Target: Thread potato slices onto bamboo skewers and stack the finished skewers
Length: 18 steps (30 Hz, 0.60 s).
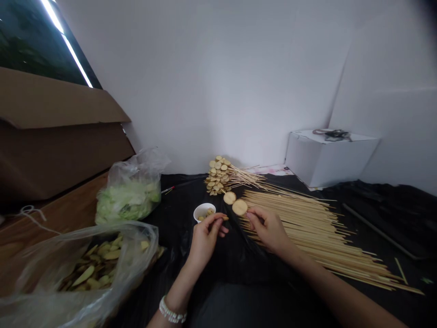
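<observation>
My left hand (205,237) is closed in a pinch on a small pale slice (223,218) beside a small white cup (204,210) holding more pieces. My right hand (268,228) is closed on a thin bamboo skewer with two round potato slices (235,203) threaded on its far end. Both hands hover over the black sheet (235,269), close together. Behind them lies a pile of finished skewers (218,175) loaded with round slices.
A wide heap of bare bamboo skewers (317,228) lies right of my right hand. A clear bag of sliced potato (99,269) and a bag of green leaves (128,200) sit at left. A cardboard box (51,132) and a white box (327,155) stand behind.
</observation>
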Tool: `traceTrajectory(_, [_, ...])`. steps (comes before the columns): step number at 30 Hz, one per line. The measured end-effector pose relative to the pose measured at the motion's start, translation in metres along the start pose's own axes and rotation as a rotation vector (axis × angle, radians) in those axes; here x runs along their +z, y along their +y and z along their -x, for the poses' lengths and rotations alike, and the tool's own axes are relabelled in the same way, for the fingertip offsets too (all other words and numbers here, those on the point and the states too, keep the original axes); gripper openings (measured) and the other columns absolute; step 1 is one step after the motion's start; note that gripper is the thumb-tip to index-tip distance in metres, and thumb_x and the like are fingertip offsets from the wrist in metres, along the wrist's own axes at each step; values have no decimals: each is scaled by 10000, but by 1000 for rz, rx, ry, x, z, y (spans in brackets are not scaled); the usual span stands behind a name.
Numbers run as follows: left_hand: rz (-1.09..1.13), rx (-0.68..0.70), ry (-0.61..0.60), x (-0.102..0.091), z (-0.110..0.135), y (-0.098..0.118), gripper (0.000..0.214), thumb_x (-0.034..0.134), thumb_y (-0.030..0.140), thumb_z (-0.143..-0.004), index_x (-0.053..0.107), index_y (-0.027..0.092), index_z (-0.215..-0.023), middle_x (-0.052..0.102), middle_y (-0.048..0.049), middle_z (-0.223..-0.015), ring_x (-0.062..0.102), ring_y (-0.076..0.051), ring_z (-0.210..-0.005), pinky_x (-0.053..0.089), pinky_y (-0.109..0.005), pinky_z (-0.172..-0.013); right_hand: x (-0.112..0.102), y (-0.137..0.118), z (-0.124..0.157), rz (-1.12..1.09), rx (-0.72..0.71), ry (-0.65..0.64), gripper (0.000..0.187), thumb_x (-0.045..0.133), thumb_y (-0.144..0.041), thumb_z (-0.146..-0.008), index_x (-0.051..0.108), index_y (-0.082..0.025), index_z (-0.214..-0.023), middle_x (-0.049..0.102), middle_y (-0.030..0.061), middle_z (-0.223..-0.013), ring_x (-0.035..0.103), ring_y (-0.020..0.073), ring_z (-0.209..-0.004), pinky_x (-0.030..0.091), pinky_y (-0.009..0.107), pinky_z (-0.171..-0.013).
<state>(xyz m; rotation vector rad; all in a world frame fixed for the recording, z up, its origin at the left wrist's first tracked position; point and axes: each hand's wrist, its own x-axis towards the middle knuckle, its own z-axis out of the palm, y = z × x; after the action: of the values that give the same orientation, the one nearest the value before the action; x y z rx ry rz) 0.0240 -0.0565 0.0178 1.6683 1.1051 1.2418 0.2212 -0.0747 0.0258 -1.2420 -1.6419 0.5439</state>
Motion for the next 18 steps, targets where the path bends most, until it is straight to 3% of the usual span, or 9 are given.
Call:
traceTrajectory(4, [520, -103, 134, -14, -6, 12, 201, 754, 269, -722, 732, 163, -891, 744, -59, -933, 696, -153, -826, 546, -225, -763, -1, -3, 0, -38, 13, -30, 264, 463, -320, -897, 586, -193, -702, 535, -28, -548, 490, 122, -522, 341, 233, -533])
traceTrajectory(7, [759, -168, 249, -23, -10, 18, 211, 806, 265, -658, 742, 138, -814, 751, -74, -928, 697, -162, -875, 541, -222, -816, -1, -5, 0, -56, 13, -53, 261, 477, -298, -886, 575, -192, -669, 534, -30, -541, 481, 116, -516, 337, 230, -529])
traceTrajectory(10, [833, -188, 346, -27, -13, 17, 221, 839, 178, -590, 741, 127, -781, 756, -70, -885, 702, -145, -827, 547, -192, -776, 1, -5, 1, -134, 41, -147, 242, 481, -284, -885, 599, -188, -697, 550, -31, -545, 479, 111, -508, 336, 223, -514])
traceTrajectory(14, [837, -192, 365, -26, -14, 14, 371, 834, 81, -561, 734, 147, -912, 757, -59, -895, 702, -133, -824, 551, -190, -774, 3, -4, 2, -183, 57, -277, 200, 499, -258, -885, 628, -184, -750, 581, -33, -546, 490, 108, -520, 349, 219, -535])
traceTrajectory(18, [858, -219, 364, -25, -13, 15, 245, 833, 86, -569, 724, 120, -785, 750, -48, -783, 697, -113, -729, 551, -163, -708, 3, -5, 4, -161, 37, -318, 204, 510, -237, -879, 630, -185, -723, 592, -33, -545, 489, 105, -533, 353, 220, -560])
